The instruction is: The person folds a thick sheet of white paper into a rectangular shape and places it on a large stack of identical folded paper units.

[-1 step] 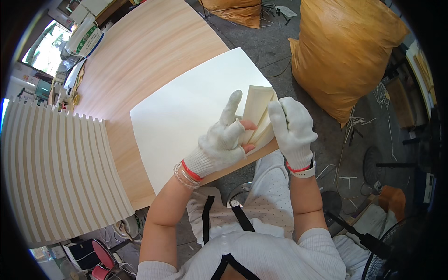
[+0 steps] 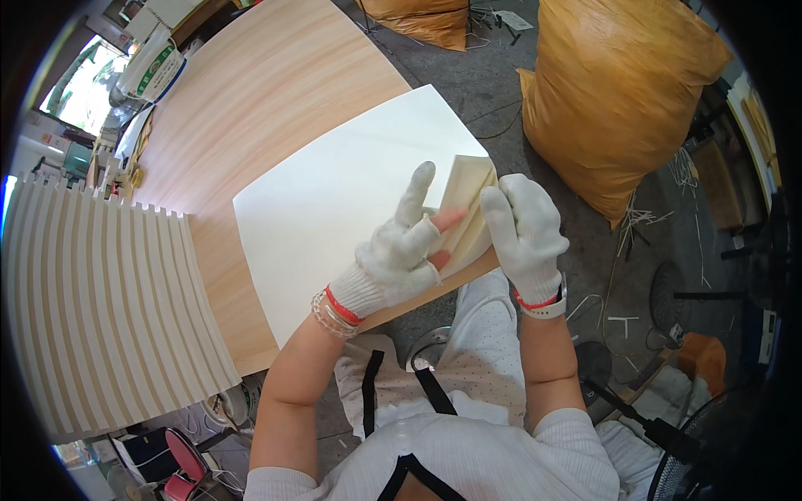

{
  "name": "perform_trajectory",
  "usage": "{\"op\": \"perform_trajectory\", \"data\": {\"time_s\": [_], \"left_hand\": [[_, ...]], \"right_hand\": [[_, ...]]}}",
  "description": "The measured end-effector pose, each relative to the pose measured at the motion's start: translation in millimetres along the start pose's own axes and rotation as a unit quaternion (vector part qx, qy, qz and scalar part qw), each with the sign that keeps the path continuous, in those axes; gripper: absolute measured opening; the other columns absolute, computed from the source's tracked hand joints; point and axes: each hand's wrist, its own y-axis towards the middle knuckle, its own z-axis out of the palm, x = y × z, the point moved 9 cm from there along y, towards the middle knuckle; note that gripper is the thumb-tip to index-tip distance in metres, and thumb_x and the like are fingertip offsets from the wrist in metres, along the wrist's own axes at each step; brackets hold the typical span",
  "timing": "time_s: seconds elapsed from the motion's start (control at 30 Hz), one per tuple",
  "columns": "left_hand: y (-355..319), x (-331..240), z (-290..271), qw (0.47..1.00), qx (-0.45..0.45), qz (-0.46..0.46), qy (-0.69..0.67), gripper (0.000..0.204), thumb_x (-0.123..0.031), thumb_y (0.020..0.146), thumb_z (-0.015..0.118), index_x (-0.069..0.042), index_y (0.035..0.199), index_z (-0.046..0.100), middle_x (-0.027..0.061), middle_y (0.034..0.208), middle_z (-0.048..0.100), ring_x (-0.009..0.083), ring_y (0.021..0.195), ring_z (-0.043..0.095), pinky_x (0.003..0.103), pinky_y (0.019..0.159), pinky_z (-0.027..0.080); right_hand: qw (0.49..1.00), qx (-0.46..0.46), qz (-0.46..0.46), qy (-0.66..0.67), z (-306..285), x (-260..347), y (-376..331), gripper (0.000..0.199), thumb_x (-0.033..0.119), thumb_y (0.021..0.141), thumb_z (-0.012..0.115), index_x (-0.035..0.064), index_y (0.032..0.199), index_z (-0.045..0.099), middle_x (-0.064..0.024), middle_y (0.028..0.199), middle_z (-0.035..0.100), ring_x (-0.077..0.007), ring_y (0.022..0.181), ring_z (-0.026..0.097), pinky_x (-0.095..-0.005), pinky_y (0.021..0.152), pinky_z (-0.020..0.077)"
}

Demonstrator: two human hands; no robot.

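Both your hands in white knit gloves on small pale wooden block (image 2: 468, 209), near right corner of white rectangular sheet (image 2: 334, 200) lying on light wood-grain tabletop (image 2: 267, 92). Left hand (image 2: 397, 255): index finger raised straight, bare fingertips pressing block's left face. Right hand (image 2: 525, 230): fingers together, wrapped over block's right edge. Large orange-yellow plastic sack (image 2: 618, 92) far right on floor. White slatted panel (image 2: 100, 309) left.

A single head-worn fisheye view looks steeply down from above the person's chest, close to the gloved left hand (image 2: 393, 259) and right hand (image 2: 522, 234) near the picture's middle. The wooden table (image 2: 276, 92) stretches away toward the top left, the concrete floor (image 2: 493, 83) toward the top right. Straight edges bend near the dark round rim.
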Motion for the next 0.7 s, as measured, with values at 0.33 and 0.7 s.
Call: {"op": "perform_trajectory", "data": {"time_s": [0.33, 0.7], "left_hand": [[4.1, -1.9, 2.1, 0.999, 0.035, -0.020, -0.012, 0.036, -0.006, 0.074, 0.086, -0.001, 0.102, 0.064, 0.0328, 0.162, 0.028, 0.0434, 0.113, 0.068, 0.041, 0.091, 0.059], [2.7, -3.6, 7.6, 0.997, 0.061, 0.033, 0.027, 0.054, 0.012, 0.078, 0.062, -0.007, 0.127, 0.068, 0.0298, 0.164, 0.030, 0.0400, 0.121, 0.065, 0.038, 0.096, 0.055]], "right_hand": [[1.000, -0.018, -0.008, -0.013, 2.1, -3.5, -0.2, 0.032, 0.016, 0.100, 0.065, 0.0031, 0.074, 0.054, -0.0109, 0.064, 0.047, -0.0270, 0.057, 0.050, -0.0414, 0.055, 0.0401], [1.000, -0.017, -0.019, 0.017, 1.3, -0.4, -0.9, 0.031, 0.014, 0.097, 0.069, 0.0031, 0.074, 0.053, -0.0111, 0.066, 0.048, -0.0286, 0.059, 0.051, -0.0423, 0.057, 0.0408]]}}
